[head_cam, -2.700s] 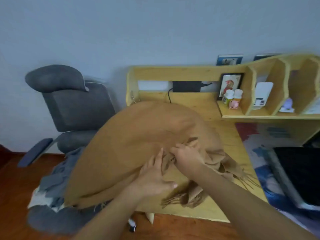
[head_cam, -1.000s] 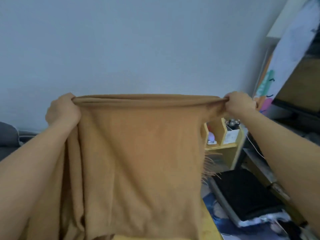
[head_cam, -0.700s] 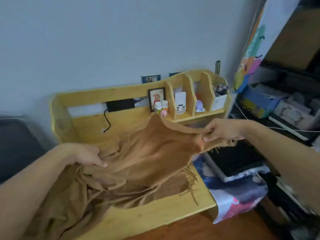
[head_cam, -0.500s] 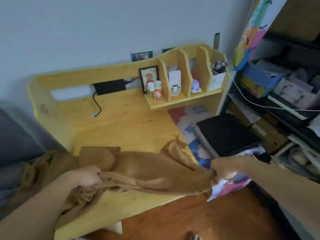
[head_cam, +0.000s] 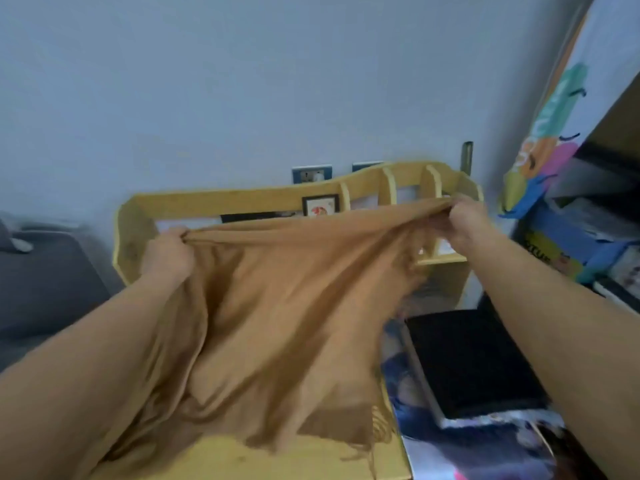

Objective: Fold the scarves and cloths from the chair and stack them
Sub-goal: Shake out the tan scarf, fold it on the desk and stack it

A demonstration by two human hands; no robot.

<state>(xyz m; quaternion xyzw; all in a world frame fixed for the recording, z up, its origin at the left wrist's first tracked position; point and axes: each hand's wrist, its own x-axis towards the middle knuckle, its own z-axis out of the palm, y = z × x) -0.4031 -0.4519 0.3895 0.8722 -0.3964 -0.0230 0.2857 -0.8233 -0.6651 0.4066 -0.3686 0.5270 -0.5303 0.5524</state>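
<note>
A tan fringed scarf (head_cam: 284,306) hangs stretched in the air above the yellow wooden desk (head_cam: 263,459). My left hand (head_cam: 168,256) grips its upper edge at the left. My right hand (head_cam: 467,225) grips the same edge at the right, a little higher. The cloth sags between my hands and its lower fringed end trails onto the desk's front. The grey chair (head_cam: 45,285) stands at the left; any cloths on it are out of view.
The desk's back carries a shelf unit (head_cam: 408,188) with dividers and a small framed picture (head_cam: 320,206). A black pad (head_cam: 471,362) lies on a printed mat right of the desk. Shelves with boxes (head_cam: 581,244) stand at the far right.
Half a second ago the scarf was bunched low over the desk's front edge. Both hands have since lifted it and spread it wide in the air.
</note>
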